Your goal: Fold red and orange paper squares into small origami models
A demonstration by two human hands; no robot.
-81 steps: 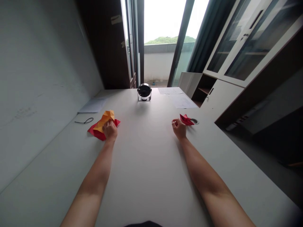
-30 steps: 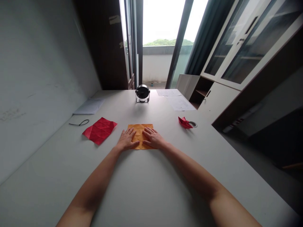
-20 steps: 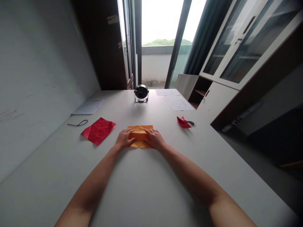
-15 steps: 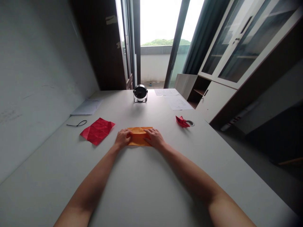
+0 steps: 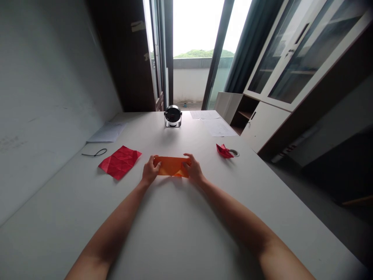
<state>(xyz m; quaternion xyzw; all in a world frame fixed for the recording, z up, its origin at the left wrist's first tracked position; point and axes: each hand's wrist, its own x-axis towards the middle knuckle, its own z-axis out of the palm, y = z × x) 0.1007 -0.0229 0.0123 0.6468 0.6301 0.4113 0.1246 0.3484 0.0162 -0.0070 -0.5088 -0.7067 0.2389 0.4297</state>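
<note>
A folded sheet of orange paper (image 5: 171,165) is held up a little off the white table, its broad face tilted toward me. My left hand (image 5: 150,170) pinches its left end between thumb and fingers. At the right end, my right hand (image 5: 194,168) grips it the same way, thumb in front and fingertips curled over the top edge. A small flap hangs at the paper's lower edge. To the left lies a creased red sheet of paper (image 5: 120,162). Off to the right sits a folded red paper boat (image 5: 223,151).
A roll of tape (image 5: 234,153) touches the boat's right side. A black cord loop (image 5: 96,153) lies near the left wall. Farther back are a round black-and-silver device (image 5: 173,116), white papers (image 5: 107,132) at left, and more sheets (image 5: 220,127) at right. The table (image 5: 169,233) extends toward me.
The orange paper was lying flat under both hands. Now it is lifted and tilted up, with its flap at the lower edge. My hands have gone from pressing to gripping its ends.
</note>
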